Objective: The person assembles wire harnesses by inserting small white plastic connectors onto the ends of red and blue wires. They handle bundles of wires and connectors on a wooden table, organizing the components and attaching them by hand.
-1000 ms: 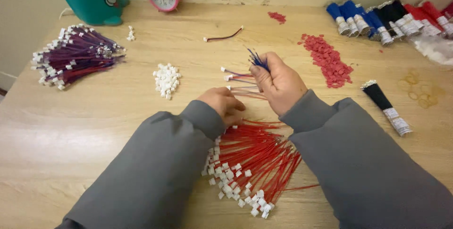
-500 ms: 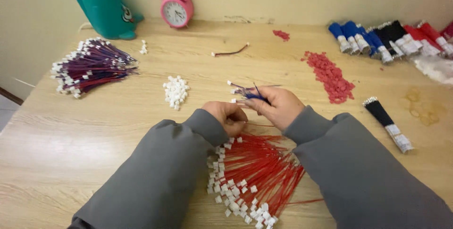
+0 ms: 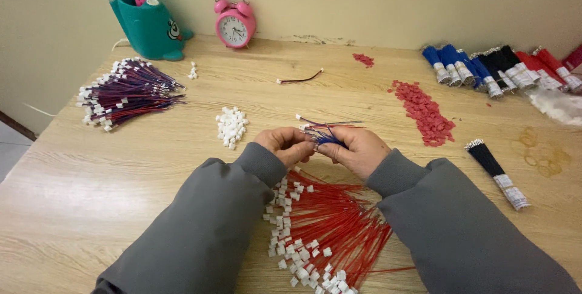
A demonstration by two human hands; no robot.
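Note:
My right hand (image 3: 359, 148) grips a small bunch of thin blue and red wires (image 3: 324, 131) whose ends stick out to the left, one tipped with a white connector. My left hand (image 3: 285, 144) meets it fingertip to fingertip, pinching at the same bunch; what sits between its fingertips is too small to see. Both grey sleeves reach in from the bottom. Under my wrists lies a fan of red wires with white connectors (image 3: 321, 227).
A small pile of white connectors (image 3: 231, 126) lies left of my hands, a purple-red wire bundle (image 3: 124, 93) far left. Red connectors (image 3: 424, 111) are strewn right. Blue, black and red wire bundles (image 3: 497, 68) line the back right, one black bundle (image 3: 494, 165) nearer. Teal pen holder (image 3: 148, 27), pink alarm clock (image 3: 234, 22) stand at the wall.
My hands have come closer together at the wire bunch, which now points left instead of up. The view has tilted so that more of the back wall shows.

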